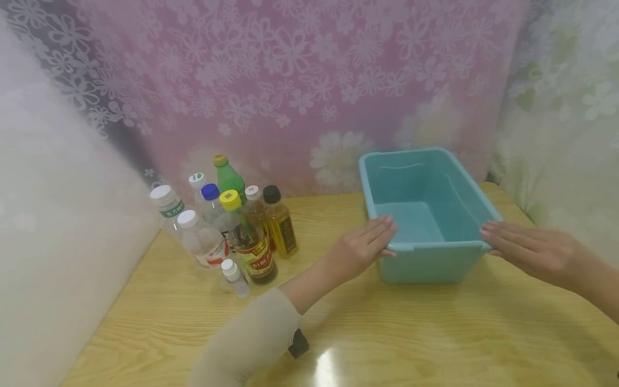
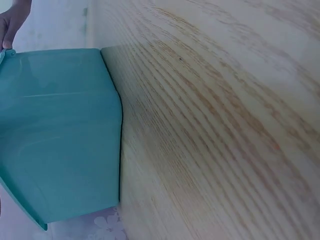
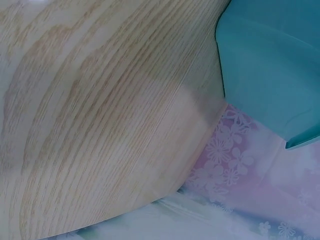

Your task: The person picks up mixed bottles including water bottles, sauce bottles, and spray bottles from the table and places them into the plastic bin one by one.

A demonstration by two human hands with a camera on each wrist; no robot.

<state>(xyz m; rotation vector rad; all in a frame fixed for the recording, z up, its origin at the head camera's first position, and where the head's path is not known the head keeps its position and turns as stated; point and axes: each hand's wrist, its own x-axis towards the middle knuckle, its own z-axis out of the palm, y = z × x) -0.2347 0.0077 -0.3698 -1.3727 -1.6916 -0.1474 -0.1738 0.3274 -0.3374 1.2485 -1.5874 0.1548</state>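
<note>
Blue-green rect. plastic tub (image 1: 423, 264) is touched at 2 corners by straight-fingered L hand (image 1: 361, 246) & R hand (image 1: 539, 248); "东方" is read on green-labelled clear plastic btl (image 1: 172, 209).

Here's a lane between bottles (image 1: 257, 257) and tub (image 1: 425, 263), left arm (image 1: 311, 285) across its front, curtain (image 1: 290, 107) behind; tub's top gapes!
</note>
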